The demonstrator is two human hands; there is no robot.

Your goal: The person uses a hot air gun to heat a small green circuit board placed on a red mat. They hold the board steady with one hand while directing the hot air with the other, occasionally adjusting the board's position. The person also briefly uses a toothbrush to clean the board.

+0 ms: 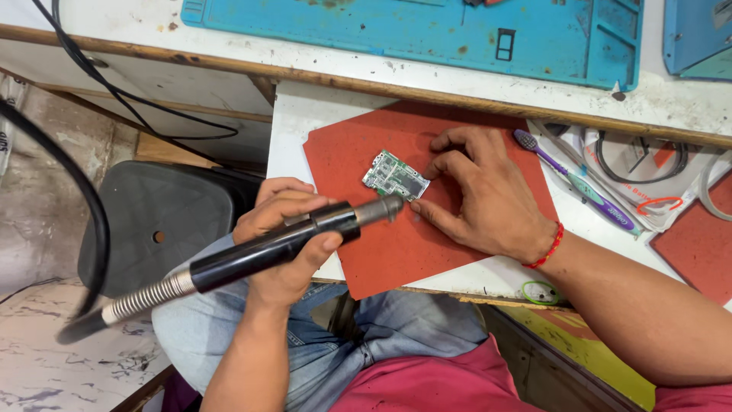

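A small green circuit board (394,175) lies on a red mat (396,248) on a white pull-out shelf. My right hand (480,198), with a red thread at the wrist, rests on the mat with its fingertips against the board's right edge. My left hand (284,255) grips a black handpiece (263,250) with a metal nozzle (381,207) and a spring-wrapped hose. The nozzle tip points at the board's lower right corner, just beside my right fingers.
A purple and green toothbrush (579,183) lies right of the mat, next to papers and cable loops. A blue work mat (427,30) covers the bench above. A black stool (156,221) stands at left, a green ring (540,291) sits near the shelf edge.
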